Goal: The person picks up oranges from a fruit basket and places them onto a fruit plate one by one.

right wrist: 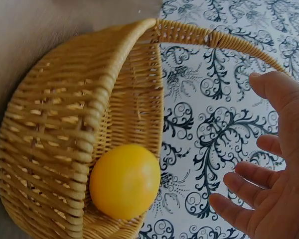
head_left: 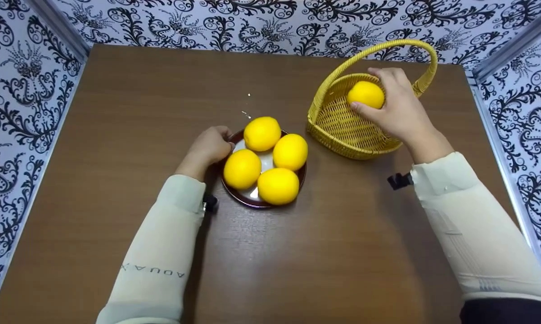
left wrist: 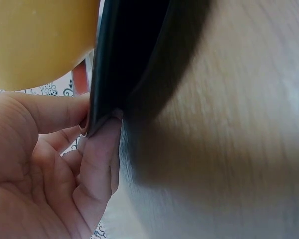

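My left hand (head_left: 209,146) pinches the left rim of a dark-edged plate (head_left: 239,196). In the left wrist view, the thumb (left wrist: 65,112) lies on one face of the rim and fingers on the other. Several yellow lemons (head_left: 278,186) sit on the plate. One lemon (right wrist: 124,181) lies inside the yellow wicker basket (right wrist: 50,129). Over the basket (head_left: 362,150), my right hand (head_left: 401,105) has its thumb and fingers spread about that lemon (head_left: 366,94). The right wrist view shows the right hand (right wrist: 274,184) apart from the lemon, its fingers loosely extended.
The basket's tall arched handle (head_left: 342,67) rises beside the right hand. Both stand on a brown wooden table (head_left: 131,112). Small white bits (head_left: 246,114) lie behind the plate. Patterned black-and-white panels (head_left: 270,27) enclose the table at the back and sides.
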The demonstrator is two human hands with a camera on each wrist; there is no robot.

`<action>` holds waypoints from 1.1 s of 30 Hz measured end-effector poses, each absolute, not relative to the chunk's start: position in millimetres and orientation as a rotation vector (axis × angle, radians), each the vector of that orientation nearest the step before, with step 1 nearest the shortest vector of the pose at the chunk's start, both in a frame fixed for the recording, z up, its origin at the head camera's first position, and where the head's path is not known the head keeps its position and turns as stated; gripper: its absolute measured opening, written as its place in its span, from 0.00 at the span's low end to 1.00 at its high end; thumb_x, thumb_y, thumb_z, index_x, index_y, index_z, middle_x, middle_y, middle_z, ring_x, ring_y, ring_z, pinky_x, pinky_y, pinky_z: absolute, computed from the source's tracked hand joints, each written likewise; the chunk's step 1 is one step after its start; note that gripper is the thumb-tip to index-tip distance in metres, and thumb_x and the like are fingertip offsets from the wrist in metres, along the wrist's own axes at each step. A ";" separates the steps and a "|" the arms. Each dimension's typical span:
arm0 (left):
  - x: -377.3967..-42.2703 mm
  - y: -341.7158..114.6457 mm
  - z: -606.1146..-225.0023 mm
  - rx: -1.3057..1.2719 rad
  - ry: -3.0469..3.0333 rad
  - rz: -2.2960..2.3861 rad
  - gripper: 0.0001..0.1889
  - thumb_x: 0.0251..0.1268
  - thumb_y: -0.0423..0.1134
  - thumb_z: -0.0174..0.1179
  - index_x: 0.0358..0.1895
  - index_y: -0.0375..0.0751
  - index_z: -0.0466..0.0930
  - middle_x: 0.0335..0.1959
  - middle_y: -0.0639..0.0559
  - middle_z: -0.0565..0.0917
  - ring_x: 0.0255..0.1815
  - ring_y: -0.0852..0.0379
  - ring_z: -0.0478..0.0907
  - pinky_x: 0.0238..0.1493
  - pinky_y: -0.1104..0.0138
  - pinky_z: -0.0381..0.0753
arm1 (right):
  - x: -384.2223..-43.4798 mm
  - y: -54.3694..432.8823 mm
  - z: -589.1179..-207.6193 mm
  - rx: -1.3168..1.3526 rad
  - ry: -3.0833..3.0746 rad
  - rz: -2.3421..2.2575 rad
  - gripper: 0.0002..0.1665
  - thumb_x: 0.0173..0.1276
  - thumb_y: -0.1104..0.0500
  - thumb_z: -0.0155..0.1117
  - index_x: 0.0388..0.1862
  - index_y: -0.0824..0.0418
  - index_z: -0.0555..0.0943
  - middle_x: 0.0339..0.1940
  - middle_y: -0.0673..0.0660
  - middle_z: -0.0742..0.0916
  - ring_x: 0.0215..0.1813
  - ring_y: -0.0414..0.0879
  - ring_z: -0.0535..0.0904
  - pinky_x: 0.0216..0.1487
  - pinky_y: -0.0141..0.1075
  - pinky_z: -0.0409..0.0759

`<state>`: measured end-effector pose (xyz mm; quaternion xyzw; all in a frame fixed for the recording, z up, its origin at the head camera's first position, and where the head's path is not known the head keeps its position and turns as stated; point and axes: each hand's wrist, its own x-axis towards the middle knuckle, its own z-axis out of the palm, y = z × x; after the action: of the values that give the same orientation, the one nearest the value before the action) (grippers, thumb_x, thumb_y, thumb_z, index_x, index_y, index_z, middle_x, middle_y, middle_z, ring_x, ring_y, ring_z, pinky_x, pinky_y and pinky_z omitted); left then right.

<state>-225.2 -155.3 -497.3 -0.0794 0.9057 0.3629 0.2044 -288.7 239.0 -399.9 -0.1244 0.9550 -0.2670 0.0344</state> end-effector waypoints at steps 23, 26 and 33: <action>-225.6 -155.0 -498.1 -0.238 2.520 1.008 0.08 0.70 0.38 0.58 0.48 0.44 0.78 0.45 0.42 0.78 0.47 0.43 0.74 0.48 0.58 0.72 | -338.4 249.2 -428.2 -0.284 2.851 -0.591 0.57 0.68 0.30 0.65 0.85 0.52 0.54 0.78 0.66 0.65 0.69 0.63 0.68 0.71 0.63 0.71; -225.7 -155.0 -498.7 -0.246 2.526 1.002 0.07 0.70 0.38 0.58 0.47 0.44 0.78 0.44 0.43 0.78 0.46 0.44 0.73 0.45 0.59 0.72 | -343.7 249.2 -433.2 -0.275 2.836 -0.575 0.57 0.68 0.31 0.65 0.85 0.54 0.54 0.79 0.67 0.63 0.73 0.65 0.64 0.73 0.65 0.68; -226.9 -154.5 -500.6 -0.248 2.526 0.999 0.07 0.70 0.39 0.58 0.47 0.44 0.78 0.45 0.43 0.78 0.48 0.43 0.74 0.48 0.58 0.71 | -351.2 251.5 -439.1 -0.221 2.786 -0.565 0.59 0.68 0.32 0.66 0.86 0.56 0.51 0.78 0.70 0.62 0.74 0.66 0.61 0.72 0.67 0.68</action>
<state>-226.9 -154.5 -500.6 -0.0891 0.9063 0.3584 0.2053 -351.2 251.5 -439.1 -0.0766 0.9668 -0.1960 0.1448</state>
